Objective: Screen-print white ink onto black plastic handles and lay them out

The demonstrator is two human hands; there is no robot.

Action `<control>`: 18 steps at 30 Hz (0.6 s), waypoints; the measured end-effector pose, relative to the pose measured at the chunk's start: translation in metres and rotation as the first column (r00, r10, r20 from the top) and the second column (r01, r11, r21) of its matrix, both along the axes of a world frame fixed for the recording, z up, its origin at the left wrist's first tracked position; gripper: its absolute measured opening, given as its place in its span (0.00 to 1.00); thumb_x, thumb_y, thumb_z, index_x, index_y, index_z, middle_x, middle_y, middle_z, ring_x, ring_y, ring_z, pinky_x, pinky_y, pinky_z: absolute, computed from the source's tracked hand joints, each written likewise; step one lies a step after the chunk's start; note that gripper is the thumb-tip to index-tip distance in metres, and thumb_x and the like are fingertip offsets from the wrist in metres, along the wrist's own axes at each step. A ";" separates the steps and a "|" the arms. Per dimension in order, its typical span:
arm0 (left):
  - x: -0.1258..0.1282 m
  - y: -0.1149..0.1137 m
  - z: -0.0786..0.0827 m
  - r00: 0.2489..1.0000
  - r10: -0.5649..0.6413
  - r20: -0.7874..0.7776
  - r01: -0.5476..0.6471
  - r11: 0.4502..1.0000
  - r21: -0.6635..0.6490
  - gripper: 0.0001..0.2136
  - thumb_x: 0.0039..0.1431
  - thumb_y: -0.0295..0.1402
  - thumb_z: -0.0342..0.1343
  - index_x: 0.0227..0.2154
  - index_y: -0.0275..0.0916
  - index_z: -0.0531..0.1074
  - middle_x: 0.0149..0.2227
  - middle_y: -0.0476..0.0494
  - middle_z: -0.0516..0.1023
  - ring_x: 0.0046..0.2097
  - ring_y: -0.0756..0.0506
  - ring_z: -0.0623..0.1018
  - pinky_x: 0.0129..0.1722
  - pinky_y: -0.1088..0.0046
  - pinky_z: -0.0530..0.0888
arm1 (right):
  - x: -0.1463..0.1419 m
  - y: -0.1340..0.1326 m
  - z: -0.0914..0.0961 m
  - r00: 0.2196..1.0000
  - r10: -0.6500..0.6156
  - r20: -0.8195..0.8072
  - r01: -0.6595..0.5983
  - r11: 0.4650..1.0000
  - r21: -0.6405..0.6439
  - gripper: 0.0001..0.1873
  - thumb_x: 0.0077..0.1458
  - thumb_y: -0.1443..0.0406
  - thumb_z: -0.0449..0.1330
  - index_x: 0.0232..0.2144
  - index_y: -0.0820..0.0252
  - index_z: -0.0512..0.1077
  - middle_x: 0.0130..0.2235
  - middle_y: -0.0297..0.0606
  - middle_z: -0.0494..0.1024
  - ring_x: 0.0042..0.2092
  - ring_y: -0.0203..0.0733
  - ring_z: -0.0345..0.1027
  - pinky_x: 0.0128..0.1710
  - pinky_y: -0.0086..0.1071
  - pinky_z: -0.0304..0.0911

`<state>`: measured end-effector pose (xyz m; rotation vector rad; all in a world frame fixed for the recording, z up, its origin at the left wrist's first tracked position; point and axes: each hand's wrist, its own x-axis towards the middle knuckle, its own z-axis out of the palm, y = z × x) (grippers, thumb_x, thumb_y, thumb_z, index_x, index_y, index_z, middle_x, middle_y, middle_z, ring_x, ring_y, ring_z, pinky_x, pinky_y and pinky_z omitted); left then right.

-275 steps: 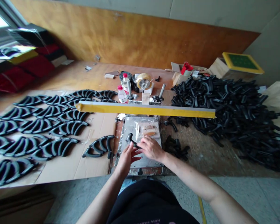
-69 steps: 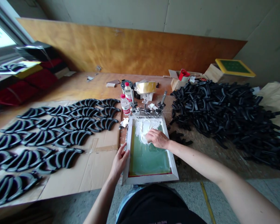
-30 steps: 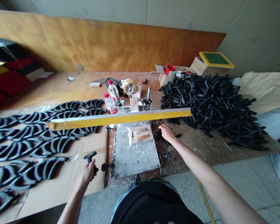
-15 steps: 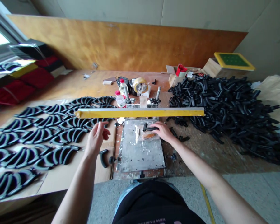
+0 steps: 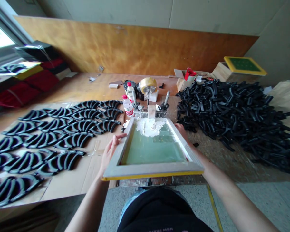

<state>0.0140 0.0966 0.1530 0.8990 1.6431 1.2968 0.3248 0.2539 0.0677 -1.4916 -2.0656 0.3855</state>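
Change: half a second ago the screen frame (image 5: 151,169) stood raised edge-on with both hands off it. It is now tipped low, with a hand at each side rail.
Screen frame: at the middle of the worktop's near edge, green mesh facing up and white ink (image 5: 149,127) heaped at its far end.
Axis: the long side runs straight away from the person. The far end sits at the hinge clamps (image 5: 151,111), and the near end is lifted clear of the base (image 5: 145,183) below.
Left hand (image 5: 110,150): closed on the left rail, thumb laid on top, fingers hidden beneath.
Right hand (image 5: 180,129): against the right rail, farther toward the hinge than the left. The frame hides most of it, so I cannot tell its grip.
Between: the frame lies between the two hands, each at its own side.
Left of frame: rows of curved black parts (image 5: 62,135) on cardboard (image 5: 70,182).
Right of frame: a loose heap of black parts (image 5: 234,106).
Behind hinge: bottles (image 5: 128,105) and a tape roll (image 5: 148,84).
Far right corner: a second framed screen (image 5: 244,64) on a box.
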 end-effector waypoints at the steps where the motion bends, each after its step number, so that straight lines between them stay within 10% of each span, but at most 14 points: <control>1: 0.000 -0.007 -0.010 0.999 -0.019 -0.026 0.018 0.999 -0.050 0.28 0.54 0.58 0.52 0.45 0.40 0.77 0.42 0.43 0.79 0.39 0.42 0.77 0.35 0.70 0.73 | 0.003 0.009 0.006 0.999 -0.042 -0.015 0.042 0.999 0.029 0.16 0.60 0.68 0.50 0.41 0.66 0.77 0.40 0.41 0.77 0.43 0.40 0.70 0.47 0.33 0.68; 5: 0.003 -0.022 -0.063 0.998 -0.045 0.046 0.053 0.981 -0.188 0.33 0.52 0.55 0.56 0.59 0.44 0.66 0.42 0.44 0.80 0.38 0.44 0.78 0.36 0.71 0.73 | -0.033 0.038 0.028 0.995 0.104 -0.006 -0.100 0.973 0.206 0.28 0.53 0.67 0.63 0.57 0.60 0.67 0.58 0.48 0.66 0.58 0.50 0.61 0.60 0.46 0.57; 9: 0.003 -0.019 -0.109 0.997 -0.065 0.028 0.070 0.970 -0.235 0.39 0.51 0.55 0.57 0.63 0.41 0.60 0.35 0.45 0.80 0.35 0.44 0.79 0.35 0.71 0.73 | -0.095 0.044 0.033 0.931 0.293 0.218 -0.322 0.940 0.111 0.21 0.53 0.67 0.64 0.50 0.62 0.69 0.49 0.47 0.71 0.53 0.49 0.63 0.54 0.42 0.62; 14: -0.002 -0.018 -0.126 0.995 -0.092 -0.022 0.084 0.964 -0.251 0.36 0.52 0.55 0.55 0.60 0.40 0.64 0.39 0.43 0.81 0.38 0.43 0.79 0.37 0.70 0.74 | -0.106 0.014 0.019 0.816 0.390 0.426 -0.435 0.900 0.009 0.04 0.56 0.72 0.57 0.35 0.63 0.71 0.38 0.44 0.75 0.43 0.45 0.65 0.45 0.35 0.62; 18: -0.002 -0.020 -0.127 0.996 -0.084 -0.038 0.073 0.969 -0.236 0.35 0.53 0.55 0.55 0.60 0.39 0.65 0.42 0.42 0.81 0.44 0.42 0.79 0.43 0.69 0.73 | -0.082 -0.013 0.026 0.621 0.665 0.414 -0.723 0.690 -0.024 0.09 0.51 0.76 0.56 0.33 0.63 0.72 0.36 0.42 0.75 0.41 0.44 0.65 0.42 0.33 0.61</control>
